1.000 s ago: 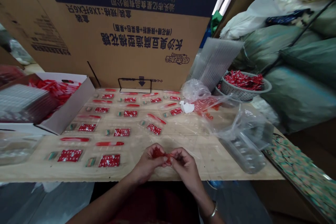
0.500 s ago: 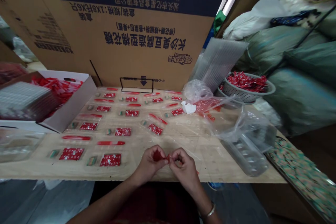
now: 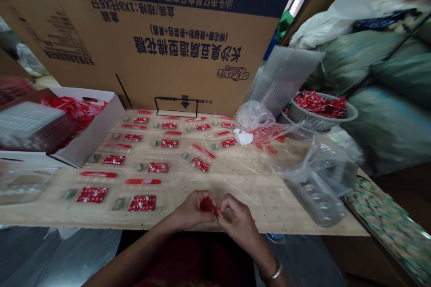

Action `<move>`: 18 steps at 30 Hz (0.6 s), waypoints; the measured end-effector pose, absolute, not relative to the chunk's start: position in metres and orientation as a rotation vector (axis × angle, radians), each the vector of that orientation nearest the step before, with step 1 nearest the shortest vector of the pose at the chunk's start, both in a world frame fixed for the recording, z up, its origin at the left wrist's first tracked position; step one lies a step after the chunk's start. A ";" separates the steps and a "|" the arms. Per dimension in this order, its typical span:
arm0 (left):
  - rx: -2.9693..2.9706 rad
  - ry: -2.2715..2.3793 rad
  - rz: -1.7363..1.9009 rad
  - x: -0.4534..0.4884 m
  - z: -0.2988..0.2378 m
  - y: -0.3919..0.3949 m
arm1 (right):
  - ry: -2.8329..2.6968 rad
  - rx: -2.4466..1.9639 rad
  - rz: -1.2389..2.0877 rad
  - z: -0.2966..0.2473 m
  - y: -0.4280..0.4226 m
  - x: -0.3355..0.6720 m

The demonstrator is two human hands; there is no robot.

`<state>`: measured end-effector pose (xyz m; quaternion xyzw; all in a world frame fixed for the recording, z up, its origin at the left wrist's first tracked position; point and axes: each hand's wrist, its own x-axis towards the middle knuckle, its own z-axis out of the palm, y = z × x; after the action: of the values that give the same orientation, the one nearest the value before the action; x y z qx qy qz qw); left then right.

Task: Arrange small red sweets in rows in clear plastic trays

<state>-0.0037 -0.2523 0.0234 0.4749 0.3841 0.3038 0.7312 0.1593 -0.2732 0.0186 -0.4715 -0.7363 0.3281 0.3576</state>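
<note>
My left hand (image 3: 191,210) and my right hand (image 3: 237,219) meet at the near edge of the wooden table (image 3: 235,175). Both pinch a small red packet (image 3: 208,205) between their fingertips. Beyond them, rows of clear trays hold red sachets (image 3: 142,203), red sticks (image 3: 142,181) and small greenish pieces (image 3: 117,204). The nearest filled tray lies just left of my left hand.
A large printed cardboard box (image 3: 168,31) stands behind the table. At left sits a white box (image 3: 84,139) with red sticks and stacked clear trays. At right are a colander of red sachets (image 3: 318,112), clear plastic bags (image 3: 313,175) and green sacks (image 3: 387,98).
My hands have moved slightly toward me and lower at the table edge, still working the red packet. The view has shifted a little.
</note>
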 end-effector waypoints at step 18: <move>0.950 0.750 0.776 -0.006 0.027 -0.255 | -1.583 -1.080 1.069 0.030 -0.268 0.161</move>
<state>-0.0064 -0.2548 0.0270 0.4350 0.3436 0.3556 0.7525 0.1607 -0.2682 0.0295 -0.4379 -0.6421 0.4337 0.4560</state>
